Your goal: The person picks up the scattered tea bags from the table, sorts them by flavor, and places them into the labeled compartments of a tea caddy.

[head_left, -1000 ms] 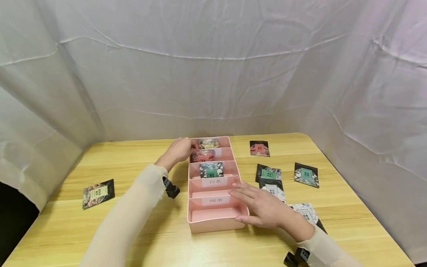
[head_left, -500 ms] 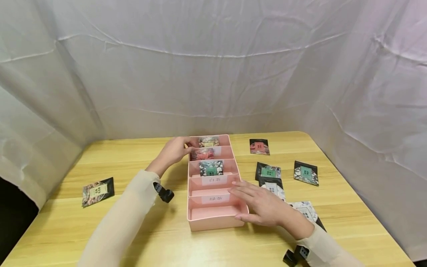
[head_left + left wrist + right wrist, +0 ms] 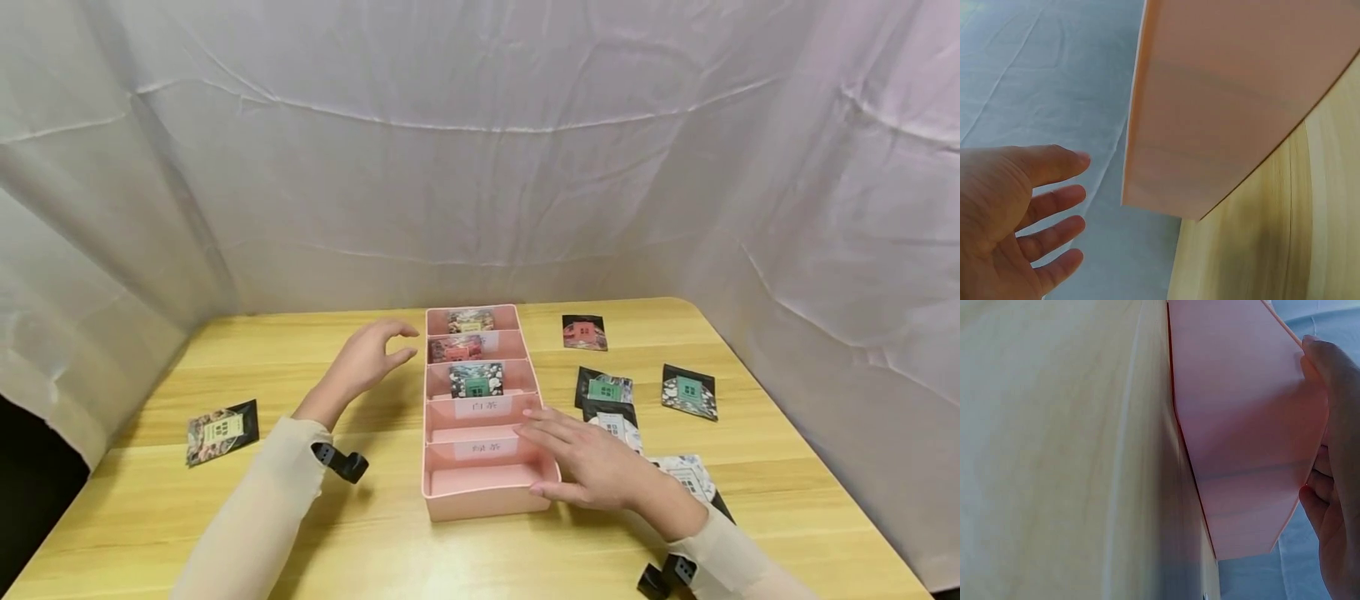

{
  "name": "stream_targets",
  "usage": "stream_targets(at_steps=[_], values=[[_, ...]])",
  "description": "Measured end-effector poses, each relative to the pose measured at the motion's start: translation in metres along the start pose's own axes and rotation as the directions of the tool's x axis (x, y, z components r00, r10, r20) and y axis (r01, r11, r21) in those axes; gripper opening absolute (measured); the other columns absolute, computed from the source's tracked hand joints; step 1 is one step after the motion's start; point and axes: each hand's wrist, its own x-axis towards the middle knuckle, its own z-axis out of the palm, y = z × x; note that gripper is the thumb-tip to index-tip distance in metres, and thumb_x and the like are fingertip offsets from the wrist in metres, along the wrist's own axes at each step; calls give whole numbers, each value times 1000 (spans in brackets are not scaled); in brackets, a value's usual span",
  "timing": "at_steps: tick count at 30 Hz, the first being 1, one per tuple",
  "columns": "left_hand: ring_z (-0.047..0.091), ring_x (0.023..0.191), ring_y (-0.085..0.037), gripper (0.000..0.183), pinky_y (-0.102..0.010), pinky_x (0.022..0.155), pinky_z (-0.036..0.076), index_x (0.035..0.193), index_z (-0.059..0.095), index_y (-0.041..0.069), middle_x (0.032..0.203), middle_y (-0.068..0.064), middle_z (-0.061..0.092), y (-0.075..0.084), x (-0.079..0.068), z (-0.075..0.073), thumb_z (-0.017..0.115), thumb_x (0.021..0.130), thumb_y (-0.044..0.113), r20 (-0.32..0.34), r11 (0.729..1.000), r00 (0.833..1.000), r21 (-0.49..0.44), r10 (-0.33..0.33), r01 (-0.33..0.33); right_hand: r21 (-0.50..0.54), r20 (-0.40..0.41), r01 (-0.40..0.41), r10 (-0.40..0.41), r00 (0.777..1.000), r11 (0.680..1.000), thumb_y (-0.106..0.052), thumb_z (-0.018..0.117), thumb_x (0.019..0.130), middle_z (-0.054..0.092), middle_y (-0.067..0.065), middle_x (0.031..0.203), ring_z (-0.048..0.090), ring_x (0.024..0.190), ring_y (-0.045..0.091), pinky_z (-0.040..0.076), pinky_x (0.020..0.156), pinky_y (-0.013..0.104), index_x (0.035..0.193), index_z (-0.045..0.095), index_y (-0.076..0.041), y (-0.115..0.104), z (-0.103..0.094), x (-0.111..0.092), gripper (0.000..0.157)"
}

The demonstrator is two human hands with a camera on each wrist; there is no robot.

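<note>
A pink divided box (image 3: pixel 487 505) stands on the table, its compartments running away from me. In its three far compartments stand a yellow-labelled sachet (image 3: pixel 470 322), a red-labelled sachet (image 3: pixel 456 348) and a green-labelled sachet (image 3: pixel 476 381). The two nearer compartments hold no sachet; white labels with characters mark their dividers. Left of the box, my left hand (image 3: pixel 366 357) hovers with nothing in it, thumb and fingers spread apart; the left wrist view shows it beside the box's side wall (image 3: pixel 1229 112). My right hand (image 3: pixel 588 462) rests over the near right rim, fingers fairly straight and thumb at the front corner.
A yellow-labelled sachet (image 3: pixel 222 432) lies on the left of the table. On the right lie a red-labelled sachet (image 3: pixel 584 332), a green-labelled sachet (image 3: pixel 689 392), another green one (image 3: pixel 609 389) overlapped by a white-labelled sachet (image 3: pixel 613 427), and a white sachet (image 3: pixel 686 477) partly behind my right forearm.
My left hand has come away from the red-labelled sachet at the box's left rim and moved left and toward me. The sachet stays in its compartment. My right hand has not moved.
</note>
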Motion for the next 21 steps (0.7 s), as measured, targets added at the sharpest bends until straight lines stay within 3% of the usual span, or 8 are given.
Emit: stream_targets(at_steps=[9, 21], values=[[51, 124, -38, 37, -55, 104, 39, 125, 64, 6, 130, -16, 60, -14, -30, -12, 69, 93, 24, -13, 998, 998, 18, -62, 62, 2, -6, 5, -5, 1000, 1000, -56, 52, 96, 41, 10, 152, 36, 140, 26, 40, 107, 48, 148, 44, -14, 0, 0, 0, 68], [44, 128, -43, 47, -61, 104, 35, 134, 56, 5, 137, -21, 53, -47, -69, -29, 67, 94, 29, 8, 987, 987, 18, -161, 161, -12, -16, 11, -11, 1000, 1000, -57, 51, 96, 41, 9, 152, 36, 140, 25, 40, 107, 47, 148, 43, -14, 1, 2, 0, 68]])
